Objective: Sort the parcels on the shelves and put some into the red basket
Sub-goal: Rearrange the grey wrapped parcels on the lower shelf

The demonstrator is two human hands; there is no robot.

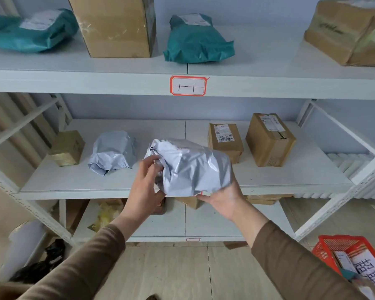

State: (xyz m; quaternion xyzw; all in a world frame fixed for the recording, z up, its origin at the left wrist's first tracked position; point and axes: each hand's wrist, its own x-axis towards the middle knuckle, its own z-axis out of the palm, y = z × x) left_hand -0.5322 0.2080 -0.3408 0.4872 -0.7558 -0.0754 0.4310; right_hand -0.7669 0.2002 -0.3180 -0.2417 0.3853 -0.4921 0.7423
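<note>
Grey parcel (193,167) is held at the front edge of the middle shelf (290,178). Left hand (146,180) grips its crumpled end; right hand (223,198) cups it from below, likely for inspection. Red basket (333,245) sits at lower right.

A single wide-angle view, from a camera worn on the person's head, faces forward and slightly down, straight onto a white metal shelving unit (268,85) standing close in front. The middle shelf sits near the centre of the frame, the shelf above it fills the top, and a lower shelf and pale wood-look floor (182,269) show at the bottom. Straight lines bow toward the edges. Both brown-sleeved forearms reach in from the lower edge
</note>
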